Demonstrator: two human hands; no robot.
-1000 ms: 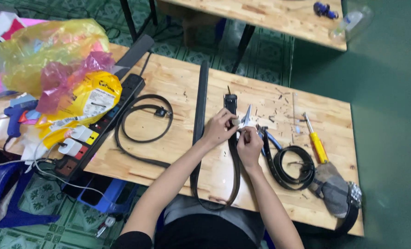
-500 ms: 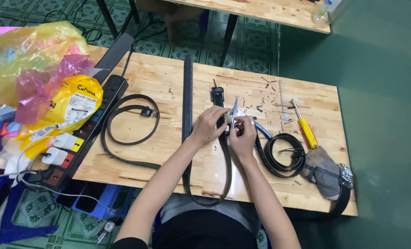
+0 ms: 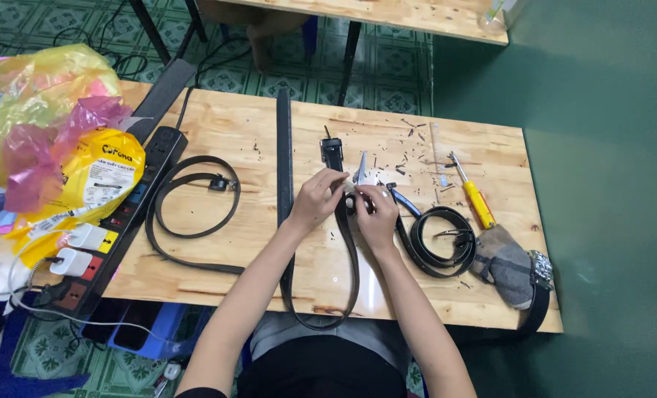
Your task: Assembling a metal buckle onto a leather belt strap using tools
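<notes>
Black leather belt (image 3: pixel 341 221) pinched by left hand (image 3: pixel 315 199) on wooden counter (image 3: pixel 255 133), right hand (image 3: pixel 376 214) gripping small pliers (image 3: pixel 361 171) at it.

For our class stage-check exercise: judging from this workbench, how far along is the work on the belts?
Looks done: dark trimmings litter the wooden table, and one belt lies coiled at the right. In hand: the left hand and right hand grip the black belt near its buckle end, with a small metal tool. Possibly left: the looped belt at the left lies untouched, as does the yellow screwdriver.
</notes>
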